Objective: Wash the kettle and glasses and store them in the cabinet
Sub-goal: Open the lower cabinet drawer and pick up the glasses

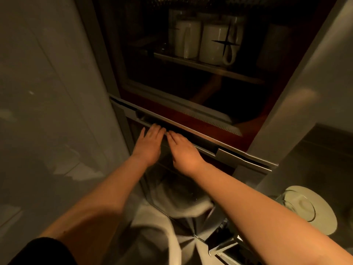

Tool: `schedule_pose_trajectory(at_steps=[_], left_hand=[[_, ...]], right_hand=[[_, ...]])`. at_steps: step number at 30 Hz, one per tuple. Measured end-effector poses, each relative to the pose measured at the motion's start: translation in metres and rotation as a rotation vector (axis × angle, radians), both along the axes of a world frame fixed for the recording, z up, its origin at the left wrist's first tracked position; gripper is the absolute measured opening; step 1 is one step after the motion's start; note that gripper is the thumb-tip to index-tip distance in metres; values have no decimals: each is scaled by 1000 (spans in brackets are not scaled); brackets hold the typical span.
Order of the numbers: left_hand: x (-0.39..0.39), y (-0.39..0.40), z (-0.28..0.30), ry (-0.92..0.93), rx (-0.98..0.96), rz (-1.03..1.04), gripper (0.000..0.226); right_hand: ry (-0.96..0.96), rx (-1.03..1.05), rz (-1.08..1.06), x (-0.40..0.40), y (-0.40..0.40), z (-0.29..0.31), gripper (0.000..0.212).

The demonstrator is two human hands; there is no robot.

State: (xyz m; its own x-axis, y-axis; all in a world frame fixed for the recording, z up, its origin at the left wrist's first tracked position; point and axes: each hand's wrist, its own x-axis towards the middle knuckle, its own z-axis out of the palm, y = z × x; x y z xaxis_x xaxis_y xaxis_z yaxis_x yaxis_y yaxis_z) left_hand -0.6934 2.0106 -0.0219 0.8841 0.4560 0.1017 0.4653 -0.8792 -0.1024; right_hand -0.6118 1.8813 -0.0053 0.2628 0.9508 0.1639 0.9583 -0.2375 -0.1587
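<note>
So both hands were down at the cabinet (191,77), which had a dark glass door, with the fingertips tucked under the long metal handle bar (183,129) that runs across its lower edge. The left hand (150,143) and the right hand (182,150) sat side by side, nearly touching, palms down. My guess is the person was about to pull or push that door panel using the bar as a lip, which is why both hands were lined up on the same edge.

Fingers on both hands looked mostly straight and laid flat against the panel, only the tips hidden at the bar, so I couldn't tell how far they hooked under. Neither hand was carrying anything.

Behind the glass, two white mugs (202,41) stood on a shelf (208,67), one with a dark star mark, and I think more sat behind them. Lower right, a clear glass (296,207) sat on a pale round plate (315,209) on a dark surface, well apart from the hands, so it wasn't stored yet. I couldn't spot the kettle for sure; it was dim and blurry down there.
</note>
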Motion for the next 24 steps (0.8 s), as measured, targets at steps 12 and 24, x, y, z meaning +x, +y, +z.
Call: schedule_pose_trajectory(at_steps=[12,24], left_hand=[[-1,30,-6,-115,-34,23,63],[-38,19,-21,-255,-65,28,60]], right_hand=[[12,160,-138,-18,44,-22,76],[95,364,-100,-41,36,-29,66]])
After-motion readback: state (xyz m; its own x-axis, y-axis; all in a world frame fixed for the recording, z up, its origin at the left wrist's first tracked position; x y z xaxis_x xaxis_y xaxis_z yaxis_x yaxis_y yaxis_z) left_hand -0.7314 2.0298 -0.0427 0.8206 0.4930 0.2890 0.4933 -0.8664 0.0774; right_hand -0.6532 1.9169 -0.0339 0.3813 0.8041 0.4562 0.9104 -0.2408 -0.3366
